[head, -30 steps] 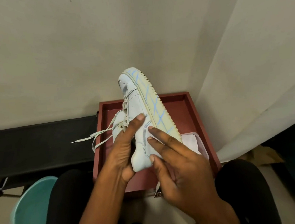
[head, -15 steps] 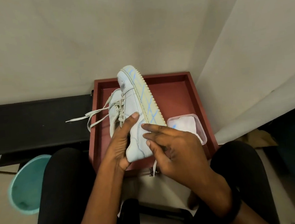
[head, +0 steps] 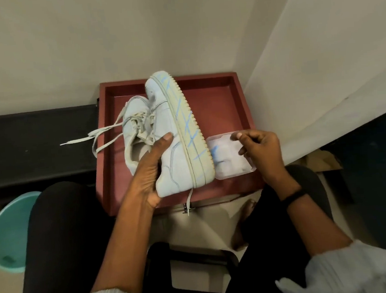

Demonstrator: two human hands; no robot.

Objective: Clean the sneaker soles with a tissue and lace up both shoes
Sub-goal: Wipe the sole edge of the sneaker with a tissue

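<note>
Lower left of frame: round teal plastic bucket on the floor, partly cut off. Above it, middle left: flat black bench top, running up to the left side of the square red-brown wooden tray at frame centre. In the tray's left half lies a second white sneaker, opening up. Its loose pale laces trail left over the tray rim onto the bench.

Left hand comes up from bottom centre and grips the white leather low-top sneaker near its heel end, thumb on the upper, other fingers hidden behind. This shoe is over the tray, tipped on its side, toe toward top of frame, just beside the second one. Its cream ribbed rubber sole faces right, crossed with blue marker lines. One lace end hangs below the heel.

Just right of the sole: clear plastic tub of white tissue in the tray's lower right corner, blue smudge on the tissue. Right hand is over the tub's right edge, fingers curled, one fingertip at the far rim. Pinching anything or not, cannot tell. Hands are apart, sole between them. Black band on the right wrist.
</note>
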